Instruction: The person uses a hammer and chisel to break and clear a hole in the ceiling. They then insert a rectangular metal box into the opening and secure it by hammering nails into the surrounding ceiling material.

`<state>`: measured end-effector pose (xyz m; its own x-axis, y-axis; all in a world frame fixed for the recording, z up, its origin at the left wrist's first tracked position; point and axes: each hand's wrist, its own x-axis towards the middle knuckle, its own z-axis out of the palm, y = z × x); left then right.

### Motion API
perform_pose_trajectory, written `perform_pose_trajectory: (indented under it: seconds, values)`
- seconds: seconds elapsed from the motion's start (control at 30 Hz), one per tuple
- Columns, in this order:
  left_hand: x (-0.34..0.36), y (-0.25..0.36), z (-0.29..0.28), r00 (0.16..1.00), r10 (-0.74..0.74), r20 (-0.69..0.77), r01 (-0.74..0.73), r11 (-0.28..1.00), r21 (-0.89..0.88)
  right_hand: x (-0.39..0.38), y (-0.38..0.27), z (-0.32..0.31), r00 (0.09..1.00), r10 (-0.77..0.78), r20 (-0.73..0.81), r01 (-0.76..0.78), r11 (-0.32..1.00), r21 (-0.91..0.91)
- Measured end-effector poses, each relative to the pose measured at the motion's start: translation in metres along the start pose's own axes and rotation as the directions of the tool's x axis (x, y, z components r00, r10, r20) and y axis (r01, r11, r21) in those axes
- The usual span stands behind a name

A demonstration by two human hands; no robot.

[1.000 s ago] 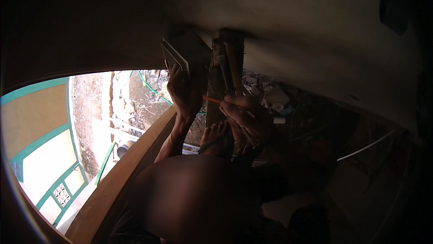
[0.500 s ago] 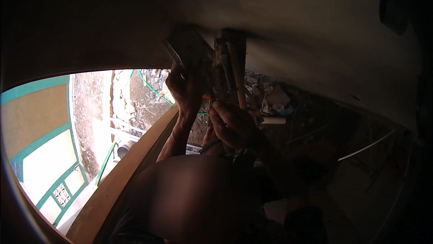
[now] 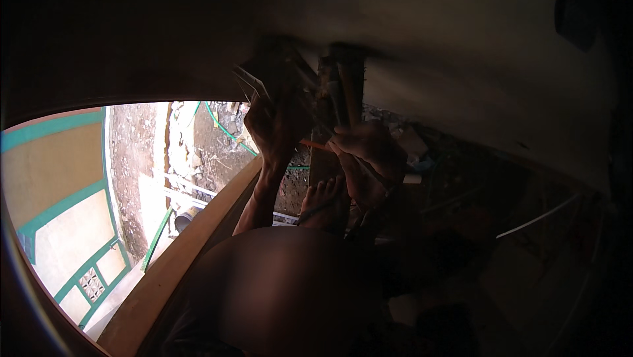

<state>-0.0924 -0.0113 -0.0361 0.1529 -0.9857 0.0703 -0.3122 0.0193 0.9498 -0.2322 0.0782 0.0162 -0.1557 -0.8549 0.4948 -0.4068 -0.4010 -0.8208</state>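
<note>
In deep shade, my left hand is closed around the lower part of a dark, flat piece with thin pale edges. My right hand is to its right, fingers curled together. Whatever they grip is too dark to make out. Above that hand, a narrow brownish bar and darker upright pieces run up to the pale surface. A thin orange strip shows between the hands. Below them is a bare foot.
A pale panel spans the top and right. A long wooden beam slants up from the lower left. Beyond it are a green hose, rubble and a teal-trimmed wall. A thin white strip is at the right.
My right hand has moved to the right and slightly up, away from my left hand. More of the foot now shows. The left hand stays almost in place.
</note>
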Motion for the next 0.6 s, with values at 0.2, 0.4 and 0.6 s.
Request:
perform_pose_trajectory:
  seconds: [0.2, 0.4, 0.6]
  values:
    - [-0.007, -0.011, 0.011, 0.999, 0.002, 0.036, -0.003, 1.000, 0.023, -0.015, -0.002, -0.021, 0.891, 0.033, 0.453, 0.012, 0.995, -0.097]
    - [-0.006, 0.001, -0.010, 0.993, 0.102, 0.050, -0.111, 0.964, 0.241, -0.028, 0.008, 0.018, 0.886, -0.341, 0.315, 0.429, 0.861, -0.275]
    - [-0.011, 0.020, 0.019, 0.945, -0.299, 0.129, 0.321, 0.786, -0.528, -0.070, 0.023, 0.025, 0.916, -0.249, 0.315, 0.373, 0.817, -0.439]
